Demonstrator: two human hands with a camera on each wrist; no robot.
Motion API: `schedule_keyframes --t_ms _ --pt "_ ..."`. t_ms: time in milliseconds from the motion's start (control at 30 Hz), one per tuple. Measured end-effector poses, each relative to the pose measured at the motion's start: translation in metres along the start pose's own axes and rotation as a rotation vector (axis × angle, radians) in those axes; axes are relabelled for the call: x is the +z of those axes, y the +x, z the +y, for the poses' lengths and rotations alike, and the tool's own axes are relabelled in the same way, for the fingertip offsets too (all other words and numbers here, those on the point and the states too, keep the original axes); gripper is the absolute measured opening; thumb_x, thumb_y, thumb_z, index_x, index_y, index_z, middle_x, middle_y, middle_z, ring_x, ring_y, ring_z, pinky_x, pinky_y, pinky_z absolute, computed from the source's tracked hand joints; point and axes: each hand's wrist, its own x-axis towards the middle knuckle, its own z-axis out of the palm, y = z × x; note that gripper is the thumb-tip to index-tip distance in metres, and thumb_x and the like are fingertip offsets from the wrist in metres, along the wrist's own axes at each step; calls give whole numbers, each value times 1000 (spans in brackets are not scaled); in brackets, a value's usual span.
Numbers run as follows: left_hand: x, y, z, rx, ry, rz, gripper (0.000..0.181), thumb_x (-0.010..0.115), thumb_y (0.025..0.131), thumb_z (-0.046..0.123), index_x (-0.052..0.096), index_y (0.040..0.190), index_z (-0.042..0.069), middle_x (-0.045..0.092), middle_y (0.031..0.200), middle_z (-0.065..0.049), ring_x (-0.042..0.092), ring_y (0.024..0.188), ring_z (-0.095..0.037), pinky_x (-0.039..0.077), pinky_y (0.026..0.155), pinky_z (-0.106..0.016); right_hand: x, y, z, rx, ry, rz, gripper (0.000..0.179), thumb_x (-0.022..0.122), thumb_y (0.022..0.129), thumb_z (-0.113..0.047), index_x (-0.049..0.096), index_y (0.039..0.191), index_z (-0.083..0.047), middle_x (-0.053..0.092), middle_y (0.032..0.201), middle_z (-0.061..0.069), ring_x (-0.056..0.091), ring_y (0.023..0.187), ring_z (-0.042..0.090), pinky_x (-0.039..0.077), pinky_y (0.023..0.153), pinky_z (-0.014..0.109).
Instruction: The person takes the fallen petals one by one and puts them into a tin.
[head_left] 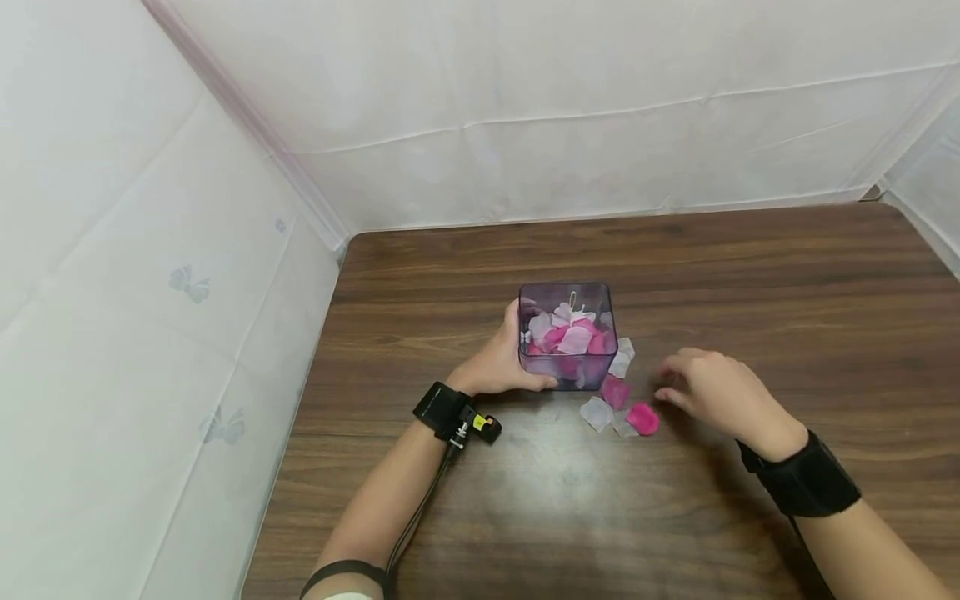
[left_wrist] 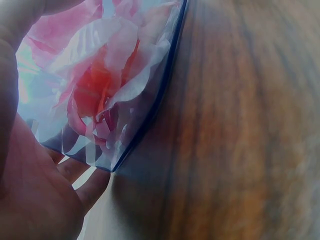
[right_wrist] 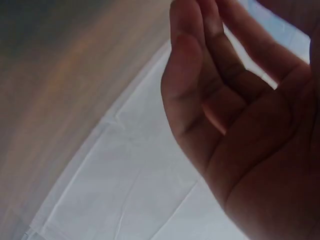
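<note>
A square, see-through purple box [head_left: 543, 295] is held by my left hand [head_left: 492, 363], thumb along the near side and fingers around the left and far sides. Pink and white fabric petals [head_left: 576, 340] fill its lower part, and a thin pale loop stands up among them. The left wrist view shows the petals [left_wrist: 95, 90] through the clear wall. Beside the box's right side lie several loose petals, among them a white one [head_left: 597, 413], a magenta one [head_left: 615, 391] and a bright pink one [head_left: 642, 418]. My right hand [head_left: 723, 396] hovers right of them, fingers loosely bent, nothing visible in it.
The dark wood-grain table [head_left: 420, 283] reaches back to a white sheet curtain [head_left: 570, 167]. Another white sheet with faint bow prints [head_left: 189, 283] hangs along the left edge. Black bands with a small camera [head_left: 487, 429] and cable sit on the left arm.
</note>
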Motion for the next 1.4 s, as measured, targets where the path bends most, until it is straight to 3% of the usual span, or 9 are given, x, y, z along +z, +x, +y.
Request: schedule_keyframes --t_ms 200,433,567,800,1033,1400 --pt "-3 0 2 -16 -20 1 121 95 67 20 7 151 20 40 140 -5 48 127 -15 38 111 -33 17 -12 -5 -86 16 -27 25 87 79 -22 75 99 -14 63 90 -5 59 74 8 51 61 32" --pt "-3 0 2 -21 -32 0 124 95 67 19 5 153 17 41 141 -5 49 126 -15 39 110 -34 24 -13 -9 -113 15 -21 30 89 77 -21 75 103 -13 57 84 -8 47 67 1 44 57 26" --pt "-3 1 3 -19 -20 -3 124 94 68 19 5 153 16 41 141 -5 48 127 -15 39 110 -34 22 -14 -8 -125 17 -4 20 86 79 -12 74 94 -14 58 81 -9 51 67 1 47 58 26" --pt "-4 2 3 -19 -14 -5 121 94 68 19 7 152 15 40 140 -5 47 127 -16 38 111 -35 12 -14 -2 -145 -1 49 18 86 78 -7 73 88 -15 66 83 -7 59 70 6 51 59 30" --pt "-3 0 3 -18 1 -1 119 94 67 19 9 150 18 40 140 -5 47 127 -16 38 110 -36 -7 -11 5 -178 -27 153 21 87 75 -5 72 88 -12 64 78 -6 59 67 7 50 55 29" --pt "0 -3 2 -40 -8 -11 120 93 69 19 6 151 20 39 141 -4 46 128 -16 37 111 -36 -36 10 -12 -85 23 395 20 83 79 0 72 95 -8 68 84 1 58 68 9 46 57 29"
